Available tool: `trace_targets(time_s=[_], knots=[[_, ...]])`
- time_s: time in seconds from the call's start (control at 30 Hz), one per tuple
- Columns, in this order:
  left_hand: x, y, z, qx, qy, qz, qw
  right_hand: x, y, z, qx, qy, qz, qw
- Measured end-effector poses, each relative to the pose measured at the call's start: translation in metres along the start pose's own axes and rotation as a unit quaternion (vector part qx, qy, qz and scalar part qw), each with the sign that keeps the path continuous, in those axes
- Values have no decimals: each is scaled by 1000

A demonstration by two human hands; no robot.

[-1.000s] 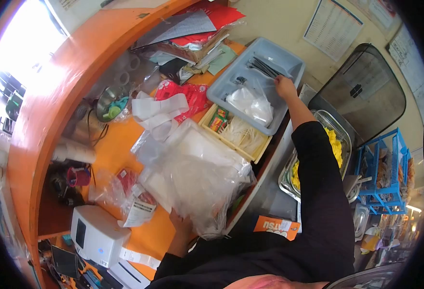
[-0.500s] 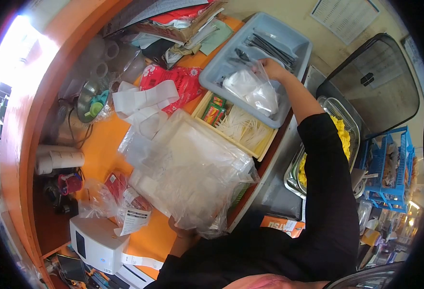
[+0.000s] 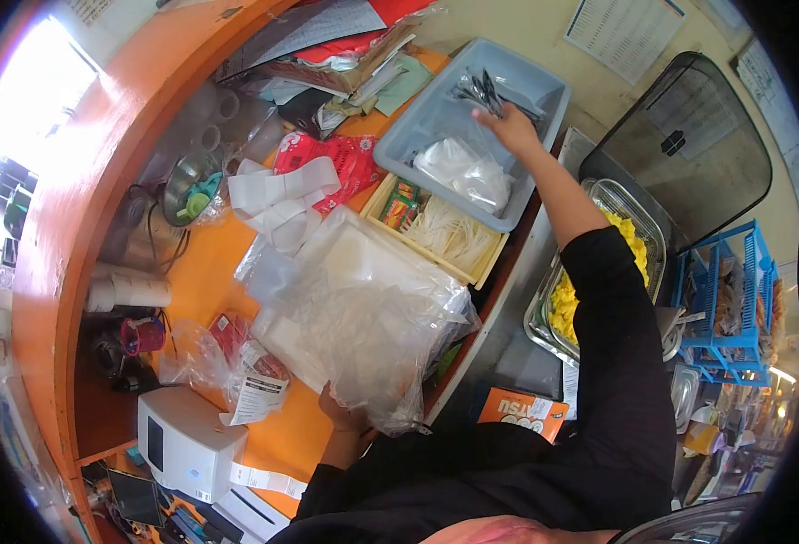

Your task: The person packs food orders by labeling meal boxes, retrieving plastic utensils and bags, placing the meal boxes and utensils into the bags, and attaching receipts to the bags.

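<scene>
My right hand (image 3: 513, 131) is raised over the blue-grey tray (image 3: 399, 140), its fingers closed narrowly and seeming to pinch a small bunch of dark plastic utensils (image 3: 485, 92); how many, I cannot tell. My left hand (image 3: 343, 412) is at the near edge of a spread of clear plastic bags (image 3: 363, 317) on the orange counter (image 3: 202, 272); its fingers are partly hidden, so I cannot tell whether they grip. As far as I can judge, picking out the utensils is done or nearly so, but carrying them out is not: they are over the tray, within its rim. Lower in the tray lies a bundle of clear-wrapped white items (image 3: 463, 172). The tray's near rim adjoins a pale yellow basket (image 3: 481, 272) of white straws (image 3: 454, 231) and small green-and-red packets (image 3: 401, 207). My right sleeve (image 3: 622, 326) passes over a metal pan (image 3: 545, 337) of yellow food (image 3: 563, 308), leaving little room low down. Moving high over the tray rim looks roomier; toward the white machine (image 3: 182, 444), loose plastic and receipts crowd the counter.
</scene>
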State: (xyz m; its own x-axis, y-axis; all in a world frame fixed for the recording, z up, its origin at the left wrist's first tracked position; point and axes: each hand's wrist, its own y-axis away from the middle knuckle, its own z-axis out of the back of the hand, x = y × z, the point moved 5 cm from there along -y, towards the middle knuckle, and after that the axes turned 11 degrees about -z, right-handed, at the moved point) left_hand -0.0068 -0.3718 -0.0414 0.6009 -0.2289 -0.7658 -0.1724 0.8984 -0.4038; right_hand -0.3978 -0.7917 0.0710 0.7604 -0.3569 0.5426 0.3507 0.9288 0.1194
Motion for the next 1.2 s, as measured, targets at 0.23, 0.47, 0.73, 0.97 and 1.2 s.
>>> trace_targets(time_s=[0.23,0.47,0.73,0.97,1.2], knots=[[-3,-3,0,60,-49,5,997,0,82,-62,-27,226,117,967],[3,2,-3,35,-9,-2,999,-2,70,-73,130,199,72,969],[-20,-16,-2,89,-142,-95,981,-7,66,-76,498,-34,-5,866],[-16,-12,-6,52,-103,-75,990,-16,30,-53,339,51,76,936],[-14,-12,-7,48,-96,-73,992,30,7,42,30,-23,137,990]])
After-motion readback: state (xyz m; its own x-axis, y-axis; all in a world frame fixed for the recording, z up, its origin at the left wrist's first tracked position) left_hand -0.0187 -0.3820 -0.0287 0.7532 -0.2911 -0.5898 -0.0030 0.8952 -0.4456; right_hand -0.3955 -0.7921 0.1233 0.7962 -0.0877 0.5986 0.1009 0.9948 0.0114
